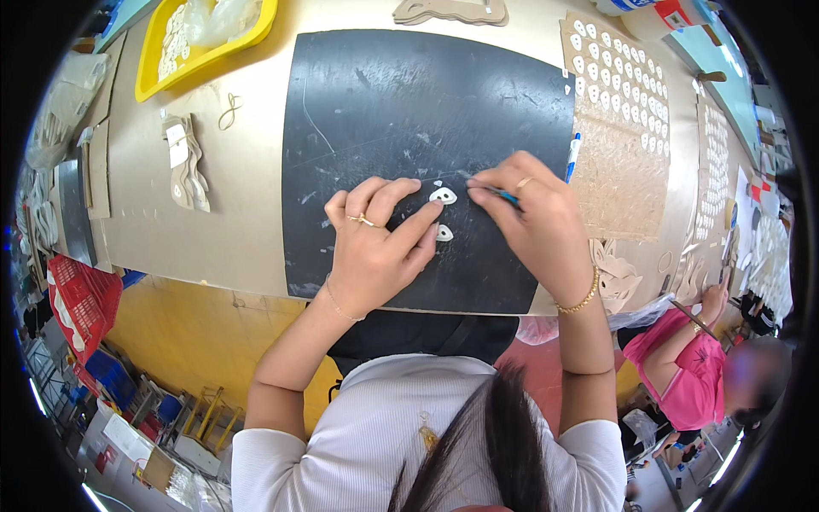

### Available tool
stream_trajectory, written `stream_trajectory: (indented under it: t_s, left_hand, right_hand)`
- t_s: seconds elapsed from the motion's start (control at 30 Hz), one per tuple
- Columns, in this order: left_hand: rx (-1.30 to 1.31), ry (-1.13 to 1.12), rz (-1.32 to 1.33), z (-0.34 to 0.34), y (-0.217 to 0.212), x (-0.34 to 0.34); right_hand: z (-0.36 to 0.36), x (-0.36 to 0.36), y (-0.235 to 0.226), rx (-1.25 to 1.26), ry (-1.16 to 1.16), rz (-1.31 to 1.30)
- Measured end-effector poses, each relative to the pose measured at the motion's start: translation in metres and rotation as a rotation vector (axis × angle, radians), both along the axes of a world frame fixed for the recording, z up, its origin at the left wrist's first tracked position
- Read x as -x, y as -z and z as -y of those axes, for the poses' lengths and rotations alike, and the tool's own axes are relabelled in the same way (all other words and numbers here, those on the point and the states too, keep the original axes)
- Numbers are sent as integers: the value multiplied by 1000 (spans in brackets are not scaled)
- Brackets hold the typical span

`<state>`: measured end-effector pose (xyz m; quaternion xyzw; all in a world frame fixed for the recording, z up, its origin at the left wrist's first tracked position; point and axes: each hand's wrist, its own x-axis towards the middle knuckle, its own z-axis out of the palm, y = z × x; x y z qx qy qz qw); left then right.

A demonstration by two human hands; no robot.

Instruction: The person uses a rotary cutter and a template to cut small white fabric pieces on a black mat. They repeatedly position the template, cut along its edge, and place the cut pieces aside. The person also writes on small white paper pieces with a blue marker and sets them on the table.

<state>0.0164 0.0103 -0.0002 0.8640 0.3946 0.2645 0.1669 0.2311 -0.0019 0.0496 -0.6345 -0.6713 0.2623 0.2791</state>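
white cutout pieces, two of them, sit on the black cutting mat (375,111) near its centre-right: upper white piece (443,195) and lower white piece (444,233), one just nearer than the other, apart from each other. left hand (375,247) lies flat-ish on the mat, fingers spread, index fingertip pressing beside the lower piece and touching or almost touching it; nothing gripped. right hand (533,224) is pinched closed around a thin blue tool (509,198), tip aimed at the upper piece; probably a craft knife, but the blade is too small to tell. gold rings on both hands, gold bracelet on the right wrist.

mat lies on a tan cardboard-covered bench (239,205). right of the mat: a blue-and-white pen (572,157) at the mat edge, then a brown perforated sheet (618,128) with rows of white pieces left in its far part and empty holes in its near part. far left: yellow tray (213,53) holding white pieces and clear plastic. left of the mat: a small stack of cardboard shapes (186,162). near left, below the bench: red basket (84,299). near right: another person in a pink top (687,367) working at the same bench.
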Motion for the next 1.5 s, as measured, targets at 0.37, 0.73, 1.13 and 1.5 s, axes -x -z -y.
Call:
stream_trajectory:
  t_s: [0.37,0.73,1.13,1.5]
  left_hand:
    - [-99,-24,-9,-4,8,-4]
    - [-122,-33,7,-4,13,-6]
    - [-104,-25,3,-5,10,-6]
    - [23,-49,188,-8,10,2]
  right_hand:
    - [-22,14,12,102,-135,183]
    - [-21,18,16,96,-86,206]
    - [-22,10,15,35,60,208]
    - [-62,0,-3,136,305,28]
